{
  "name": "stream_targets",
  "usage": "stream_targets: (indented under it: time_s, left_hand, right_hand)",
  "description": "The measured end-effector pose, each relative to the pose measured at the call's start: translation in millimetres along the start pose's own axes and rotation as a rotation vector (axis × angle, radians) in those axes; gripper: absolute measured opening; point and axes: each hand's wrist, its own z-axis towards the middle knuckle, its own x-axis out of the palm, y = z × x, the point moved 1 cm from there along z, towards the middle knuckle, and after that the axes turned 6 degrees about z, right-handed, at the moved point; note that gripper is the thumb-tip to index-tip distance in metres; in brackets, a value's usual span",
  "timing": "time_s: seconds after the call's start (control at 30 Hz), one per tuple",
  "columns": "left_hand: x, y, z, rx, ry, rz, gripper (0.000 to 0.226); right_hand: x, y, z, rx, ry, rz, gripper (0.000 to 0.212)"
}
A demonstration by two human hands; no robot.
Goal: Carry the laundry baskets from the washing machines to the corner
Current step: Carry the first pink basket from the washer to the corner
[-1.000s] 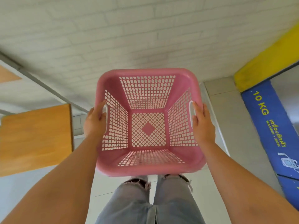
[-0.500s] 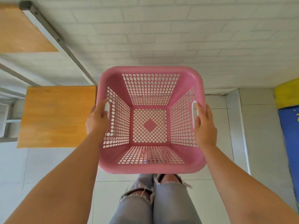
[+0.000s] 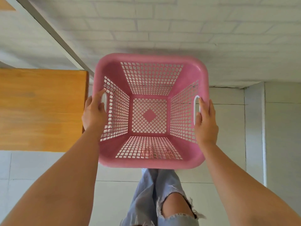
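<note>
An empty pink laundry basket with lattice walls and white handle slots hangs in the air in front of me, above the tiled floor. My left hand grips its left rim at the handle. My right hand grips the right rim at the other handle. The basket is level and its far rim is close to the white brick wall. My legs in torn light jeans show below it.
A wooden table top with a grey metal frame stands at the left, touching distance from the basket's left side. Pale floor tiles run to the wall; a raised tiled strip lies at the right.
I have turned and walked toward the brick wall with the basket. The blue and yellow washing machine panel has left the view at the right; the wooden table now sits beside the basket.
</note>
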Motion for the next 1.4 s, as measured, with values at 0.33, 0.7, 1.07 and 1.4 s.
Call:
stream_targets:
  time_s: [0.33, 0.7, 1.07, 1.4]
  left_hand:
    - [58, 27, 40, -0.035, 0.004, -0.004, 0.048]
    - [76, 26, 54, 0.010, 0.043, 0.065, 0.051]
    - [64, 18, 30, -0.050, 0.215, 0.249, 0.069]
    - [17, -23, -56, 0.126, 0.334, 0.340, 0.064]
  right_hand:
    - [62, -21, 36, -0.034, -0.023, -0.003, 0.048]
    - [77, -28, 41, -0.015, -0.002, -0.067, 0.055]
    - [64, -17, 19, -0.022, 0.107, -0.305, 0.074]
    - [-11, 4, -48, -0.010, 0.214, -0.308, 0.062]
